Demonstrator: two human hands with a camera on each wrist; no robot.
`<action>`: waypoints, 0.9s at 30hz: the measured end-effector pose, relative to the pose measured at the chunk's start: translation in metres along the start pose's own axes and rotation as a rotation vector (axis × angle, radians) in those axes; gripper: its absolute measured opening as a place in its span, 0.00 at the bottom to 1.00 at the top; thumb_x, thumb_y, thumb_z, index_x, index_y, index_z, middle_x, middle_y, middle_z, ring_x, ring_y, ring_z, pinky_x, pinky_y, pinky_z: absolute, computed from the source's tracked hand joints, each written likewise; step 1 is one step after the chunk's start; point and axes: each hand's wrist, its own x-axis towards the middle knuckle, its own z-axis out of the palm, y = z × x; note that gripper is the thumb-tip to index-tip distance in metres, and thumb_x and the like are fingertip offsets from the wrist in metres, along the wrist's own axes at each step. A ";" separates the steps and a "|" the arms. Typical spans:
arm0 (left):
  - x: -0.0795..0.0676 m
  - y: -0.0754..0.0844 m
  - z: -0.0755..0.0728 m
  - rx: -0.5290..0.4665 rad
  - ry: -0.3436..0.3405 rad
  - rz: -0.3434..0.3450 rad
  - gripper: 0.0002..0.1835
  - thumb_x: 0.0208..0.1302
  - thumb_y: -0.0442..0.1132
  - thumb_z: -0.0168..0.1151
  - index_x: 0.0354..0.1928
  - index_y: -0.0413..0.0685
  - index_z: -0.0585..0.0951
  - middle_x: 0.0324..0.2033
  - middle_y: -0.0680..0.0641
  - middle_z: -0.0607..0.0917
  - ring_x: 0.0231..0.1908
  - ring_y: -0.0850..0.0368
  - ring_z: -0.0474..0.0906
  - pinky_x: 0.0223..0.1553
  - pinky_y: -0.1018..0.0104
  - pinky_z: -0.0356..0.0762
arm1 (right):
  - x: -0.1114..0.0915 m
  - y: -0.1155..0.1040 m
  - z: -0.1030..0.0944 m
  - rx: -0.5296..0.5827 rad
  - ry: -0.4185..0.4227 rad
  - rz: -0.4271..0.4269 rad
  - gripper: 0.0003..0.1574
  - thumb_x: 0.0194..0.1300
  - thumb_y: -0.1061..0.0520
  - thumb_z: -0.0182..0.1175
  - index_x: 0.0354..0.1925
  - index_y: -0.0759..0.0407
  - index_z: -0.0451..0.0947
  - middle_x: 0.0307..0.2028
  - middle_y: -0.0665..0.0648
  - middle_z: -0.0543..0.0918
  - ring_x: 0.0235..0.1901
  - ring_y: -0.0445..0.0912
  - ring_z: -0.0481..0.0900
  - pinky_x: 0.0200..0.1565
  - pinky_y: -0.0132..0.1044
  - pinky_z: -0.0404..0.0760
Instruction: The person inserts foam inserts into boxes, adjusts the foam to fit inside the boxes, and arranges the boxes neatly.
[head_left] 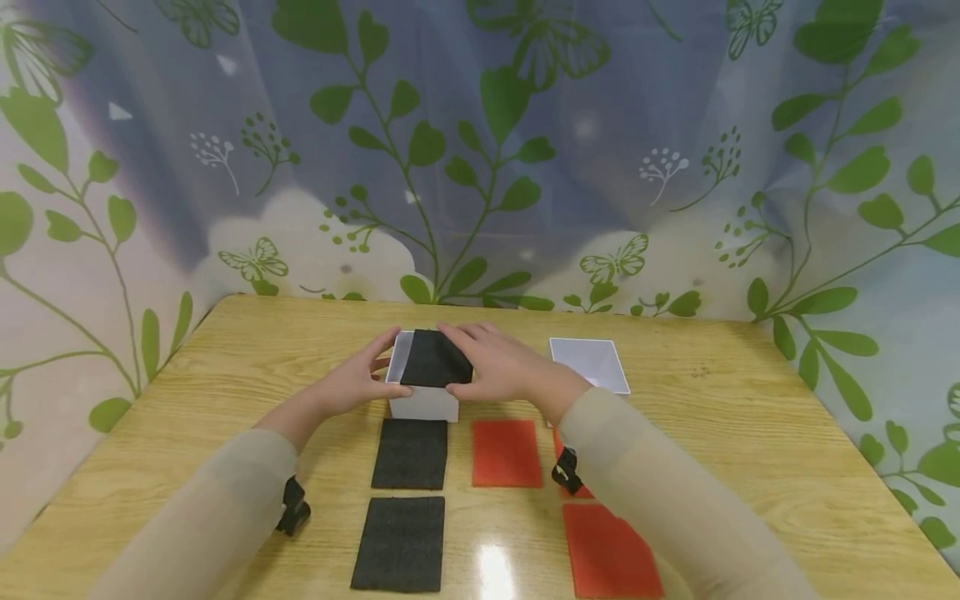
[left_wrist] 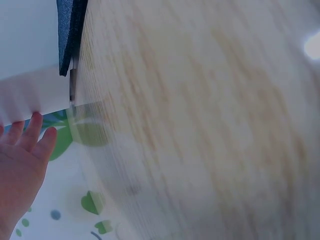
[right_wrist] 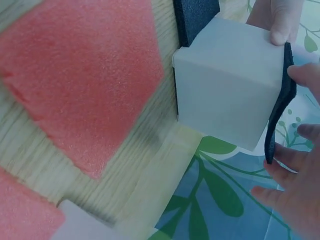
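Observation:
An open white box (head_left: 423,405) stands on the table, with a black foam square (head_left: 433,358) lying across much of its top opening. The sheet overhangs the right side and looks slightly bent in the right wrist view. My right hand (head_left: 497,363) holds this sheet between thumb and fingers at its right part. At the box's left side, my left hand (head_left: 351,382) grips it, thumb at the front corner and fingers toward the back. Two more black foam squares, a nearer one (head_left: 399,545) and a farther one (head_left: 410,454), lie flat in front of the box.
A second white box (head_left: 590,364) stands open to the right, partly behind my right forearm. Red foam squares lie on the table (head_left: 697,408), one in the middle (head_left: 506,453) and one nearer (head_left: 611,550); another is partly covered by my sleeve. A leaf-patterned curtain (head_left: 465,167) hangs behind.

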 end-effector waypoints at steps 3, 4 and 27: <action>0.000 0.001 0.000 0.002 -0.007 0.003 0.55 0.57 0.46 0.68 0.73 0.55 0.37 0.72 0.42 0.38 0.68 0.36 0.44 0.62 0.40 0.52 | 0.002 0.002 0.002 0.044 -0.021 0.017 0.54 0.60 0.37 0.57 0.74 0.47 0.40 0.69 0.56 0.55 0.67 0.53 0.53 0.63 0.47 0.58; 0.000 0.001 0.000 0.002 -0.009 0.004 0.55 0.57 0.46 0.67 0.73 0.55 0.36 0.72 0.42 0.38 0.68 0.36 0.45 0.62 0.40 0.51 | 0.003 0.002 0.002 0.063 -0.028 0.022 0.54 0.61 0.37 0.57 0.74 0.47 0.39 0.70 0.56 0.54 0.68 0.53 0.52 0.63 0.48 0.57; 0.000 0.004 -0.004 0.096 -0.027 -0.005 0.56 0.56 0.51 0.67 0.73 0.51 0.36 0.72 0.41 0.39 0.69 0.38 0.42 0.62 0.37 0.42 | 0.018 0.007 0.008 0.184 -0.040 -0.016 0.55 0.61 0.39 0.58 0.74 0.50 0.40 0.71 0.56 0.52 0.68 0.51 0.50 0.65 0.47 0.54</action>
